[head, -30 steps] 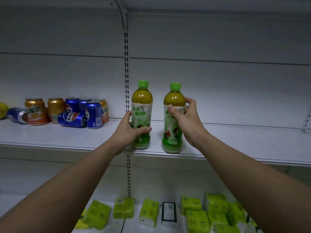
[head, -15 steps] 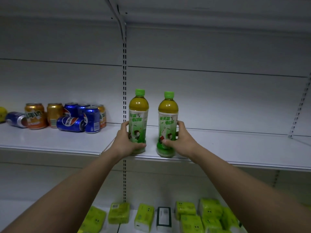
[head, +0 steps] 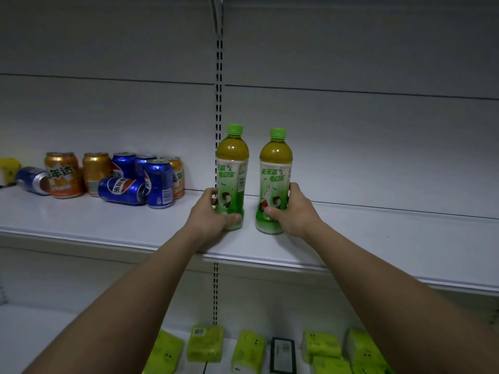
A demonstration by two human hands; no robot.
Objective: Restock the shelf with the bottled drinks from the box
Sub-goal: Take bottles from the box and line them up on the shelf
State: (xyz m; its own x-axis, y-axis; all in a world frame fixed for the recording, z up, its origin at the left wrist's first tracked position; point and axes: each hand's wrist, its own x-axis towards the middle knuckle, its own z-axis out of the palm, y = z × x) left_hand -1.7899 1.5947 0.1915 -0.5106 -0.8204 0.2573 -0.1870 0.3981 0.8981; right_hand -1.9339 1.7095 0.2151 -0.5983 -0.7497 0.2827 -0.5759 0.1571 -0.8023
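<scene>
While both bottles stand upright mid-shelf, we grip each low on its label.
Past loose cans (head: 129, 179), our left hand (head: 209, 211) wraps the left bottle (head: 231, 168), our right hand (head: 293, 211) the right bottle (head: 275, 171); full, they likely feel heavy, stiff, slick on the smooth white shelf (head: 391, 238).

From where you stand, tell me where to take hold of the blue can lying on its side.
Grip the fallen blue can round the middle of its body, coming from above and the front. It lies flat, ends pointing sideways, with upright cans crowding its back and right.
</scene>
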